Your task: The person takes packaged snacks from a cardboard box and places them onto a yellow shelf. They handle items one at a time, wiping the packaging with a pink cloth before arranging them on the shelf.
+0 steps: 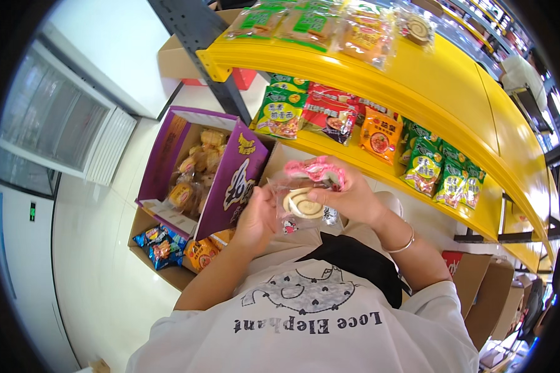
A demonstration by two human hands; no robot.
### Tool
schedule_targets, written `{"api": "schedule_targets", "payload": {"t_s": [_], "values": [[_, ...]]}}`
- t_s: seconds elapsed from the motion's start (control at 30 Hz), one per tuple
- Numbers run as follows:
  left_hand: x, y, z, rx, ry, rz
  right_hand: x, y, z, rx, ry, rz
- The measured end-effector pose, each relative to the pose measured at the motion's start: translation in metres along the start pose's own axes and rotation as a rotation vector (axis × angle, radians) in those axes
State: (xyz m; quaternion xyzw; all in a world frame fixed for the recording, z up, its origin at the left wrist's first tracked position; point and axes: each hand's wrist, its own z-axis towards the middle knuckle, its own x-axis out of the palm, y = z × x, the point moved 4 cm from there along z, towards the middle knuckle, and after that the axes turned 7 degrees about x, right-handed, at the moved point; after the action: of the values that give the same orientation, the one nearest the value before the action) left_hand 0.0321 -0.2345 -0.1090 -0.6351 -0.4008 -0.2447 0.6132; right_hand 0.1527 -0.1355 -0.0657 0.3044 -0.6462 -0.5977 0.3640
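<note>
A clear-wrapped spiral roll cake [303, 203] is held in front of my torso, its swirl facing up. My right hand [350, 193] grips the packet, thumb across its upper face. A pink-edged, pale cloth [316, 169] is bunched in that same hand, beyond the cake. At the packet's left edge, my left hand [257, 215] has its fingers curled against the wrapper. Just left of it stands a purple carton [252, 161], open at the top, with several wrapped cakes [182, 196] inside.
A larger cardboard box [140, 224] below the carton holds blue and orange snack packets. Yellow shelving [429, 88] curves across ahead, with bagged bread [308, 23] and another wrapped roll [419, 29] above, noodle packets [329, 114] below. Cardboard boxes [478, 289] stand at right; a glass-doored cabinet [60, 107] is left.
</note>
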Motion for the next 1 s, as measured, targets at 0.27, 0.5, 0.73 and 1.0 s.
{"api": "schedule_targets", "payload": {"t_s": [0.27, 0.5, 0.73, 1.0], "values": [[-0.006, 0.003, -0.006, -0.031, 0.021, 0.176, -0.020, -0.032, 0.006, 0.233, -0.162, -0.004], [-0.004, 0.003, -0.002, -0.092, -0.037, -0.024, 0.001, 0.043, 0.015, -0.395, -0.252, -0.006], [-0.029, 0.010, -0.006, -0.059, -0.151, -0.100, 0.065, -0.005, 0.002, -0.571, 0.219, -1.213], [-0.019, 0.008, -0.001, 0.008, -0.121, -0.042, 0.027, -0.005, 0.012, -0.442, 0.042, -1.105]]}}
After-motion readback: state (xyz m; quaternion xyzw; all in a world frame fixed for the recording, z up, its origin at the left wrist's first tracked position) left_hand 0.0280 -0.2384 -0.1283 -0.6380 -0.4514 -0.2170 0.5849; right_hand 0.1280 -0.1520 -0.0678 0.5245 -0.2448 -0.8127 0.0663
